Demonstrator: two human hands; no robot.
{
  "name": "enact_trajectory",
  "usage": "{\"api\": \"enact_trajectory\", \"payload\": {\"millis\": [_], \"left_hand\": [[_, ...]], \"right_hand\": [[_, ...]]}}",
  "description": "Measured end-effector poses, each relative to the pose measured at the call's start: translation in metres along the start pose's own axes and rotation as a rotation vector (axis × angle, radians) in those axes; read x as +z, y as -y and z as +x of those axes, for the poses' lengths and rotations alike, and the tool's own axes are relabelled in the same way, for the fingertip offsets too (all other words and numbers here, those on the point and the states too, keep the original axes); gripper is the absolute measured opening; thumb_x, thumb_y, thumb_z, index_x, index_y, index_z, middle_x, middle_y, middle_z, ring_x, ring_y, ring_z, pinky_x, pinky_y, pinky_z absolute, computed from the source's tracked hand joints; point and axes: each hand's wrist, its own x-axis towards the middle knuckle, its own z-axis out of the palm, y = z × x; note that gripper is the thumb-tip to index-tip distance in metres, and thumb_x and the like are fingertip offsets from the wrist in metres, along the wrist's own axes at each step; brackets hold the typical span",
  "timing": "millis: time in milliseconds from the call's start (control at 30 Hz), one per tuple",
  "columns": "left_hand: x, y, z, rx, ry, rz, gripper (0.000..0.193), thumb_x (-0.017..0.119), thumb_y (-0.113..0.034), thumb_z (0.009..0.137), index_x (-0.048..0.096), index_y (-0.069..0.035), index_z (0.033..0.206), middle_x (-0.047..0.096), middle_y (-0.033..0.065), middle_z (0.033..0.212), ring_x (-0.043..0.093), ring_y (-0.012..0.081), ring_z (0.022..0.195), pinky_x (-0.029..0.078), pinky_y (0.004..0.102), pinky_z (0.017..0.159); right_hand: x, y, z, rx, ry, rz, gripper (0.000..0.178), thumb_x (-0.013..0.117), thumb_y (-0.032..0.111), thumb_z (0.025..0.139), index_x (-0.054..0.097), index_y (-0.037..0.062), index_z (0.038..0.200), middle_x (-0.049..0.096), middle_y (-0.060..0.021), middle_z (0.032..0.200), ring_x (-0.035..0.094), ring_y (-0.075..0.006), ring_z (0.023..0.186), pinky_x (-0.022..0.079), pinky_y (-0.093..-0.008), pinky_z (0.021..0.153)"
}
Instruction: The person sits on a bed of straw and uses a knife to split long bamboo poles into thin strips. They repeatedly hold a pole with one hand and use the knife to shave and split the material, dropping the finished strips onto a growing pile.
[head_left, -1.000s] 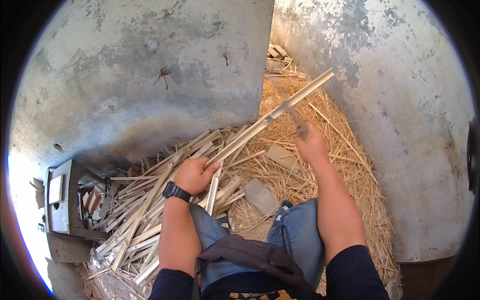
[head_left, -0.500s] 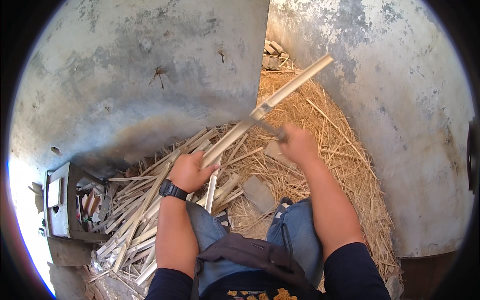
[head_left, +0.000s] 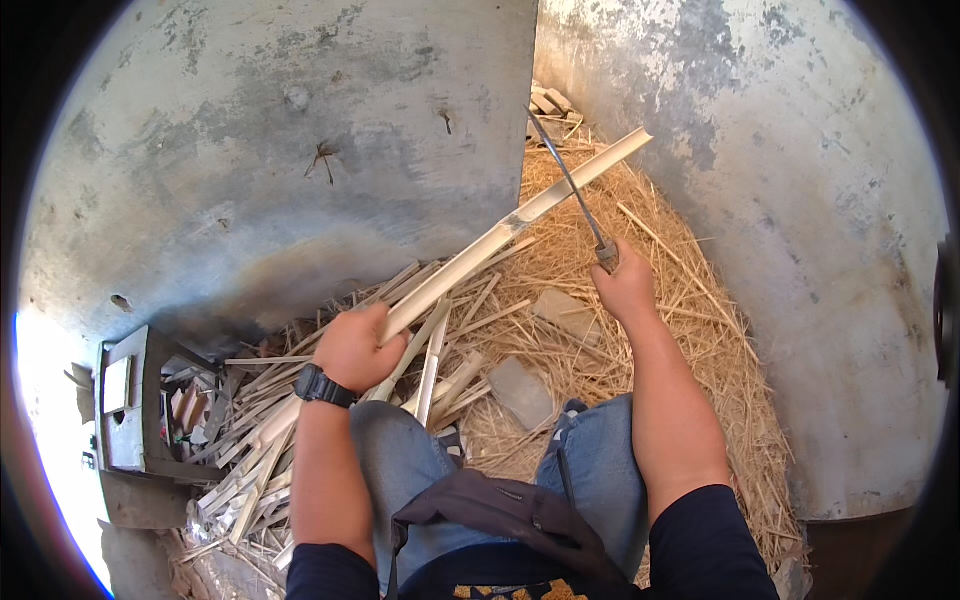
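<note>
My left hand (head_left: 358, 348) is closed round the near end of a long split bamboo strip (head_left: 455, 270), pale and hollow on its upper face. The strip slants up and away to the right, with a node partway along. In my right hand (head_left: 626, 285) is the handle of a long, thin knife (head_left: 567, 172). Its dark blade points up and to the left and crosses the strip beyond the node; whether the two touch I cannot tell.
Split bamboo pieces (head_left: 275, 430) lie heaped at the left beside a wooden box-like frame (head_left: 130, 400). Straw-like shavings (head_left: 690, 310) cover the floor at the right. Two flat blocks, one grey (head_left: 520, 392) and one brownish (head_left: 567, 316), lie ahead of my knees. Stained walls (head_left: 250, 150) stand close around.
My right hand has moved slightly right, and the knife, blurred before near the node, now lies farther out along the strip. My left hand has shifted left and down with the strip.
</note>
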Motion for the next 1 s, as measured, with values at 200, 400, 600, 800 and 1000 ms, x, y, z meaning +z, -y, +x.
{"api": "enact_trajectory", "payload": {"millis": [200,400,600,800,1000], "left_hand": [[-0.046,-0.011,-0.012,-0.015,0.226,0.325,0.024,0.064,-0.025,0.080,0.063,-0.005,0.094,0.066,0.0218,0.080,0.064,0.0436,0.078,0.051,0.0532,0.072],[-0.048,-0.029,0.006,-0.108,0.475,0.725,0.023,0.061,-0.020,0.083,0.067,-0.010,0.104,0.071,0.0171,0.087,0.069,0.0379,0.083,0.055,0.0500,0.075],[-0.034,-0.043,0.019,0.097,0.420,0.985,0.014,0.061,-0.017,0.089,0.075,-0.016,0.089,0.074,0.0052,0.091,0.072,0.0236,0.090,0.049,0.0416,0.080],[0.000,-0.067,0.032,0.297,0.402,1.023,0.017,0.062,-0.022,0.089,0.077,-0.019,0.082,0.073,-0.0004,0.083,0.070,0.0199,0.086,0.045,0.0385,0.076],[0.008,-0.094,0.045,0.361,0.423,0.978,0.020,0.062,-0.026,0.090,0.076,-0.018,0.077,0.072,-0.0010,0.078,0.069,0.0200,0.080,0.040,0.0379,0.075]], "right_hand": [[0.016,0.010,-0.032,-0.194,0.173,0.367,0.027,0.072,0.016,0.084,0.064,0.0017,0.106,0.067,-0.0077,0.083,0.062,-0.0193,0.077,0.049,-0.0337,0.072],[0.014,0.023,-0.039,-0.222,0.242,0.490,0.023,0.075,0.017,0.086,0.063,0.0031,0.100,0.061,0.0003,0.077,0.053,-0.0088,0.067,0.044,-0.0270,0.062],[0.039,0.039,-0.054,-0.048,0.459,0.736,0.024,0.073,0.014,0.086,0.061,0.0038,0.104,0.063,-0.0008,0.080,0.055,-0.0095,0.064,0.047,-0.0263,0.059],[0.068,0.076,-0.075,0.058,0.638,1.081,0.033,0.068,0.004,0.086,0.061,-0.0008,0.117,0.058,0.0001,0.078,0.055,-0.0091,0.061,0.045,-0.0239,0.057],[0.079,0.061,-0.071,0.136,0.738,0.954,0.038,0.066,-0.001,0.084,0.057,0.0002,0.121,0.071,-0.0060,0.103,0.057,-0.0100,0.062,0.046,-0.0268,0.056]]}}
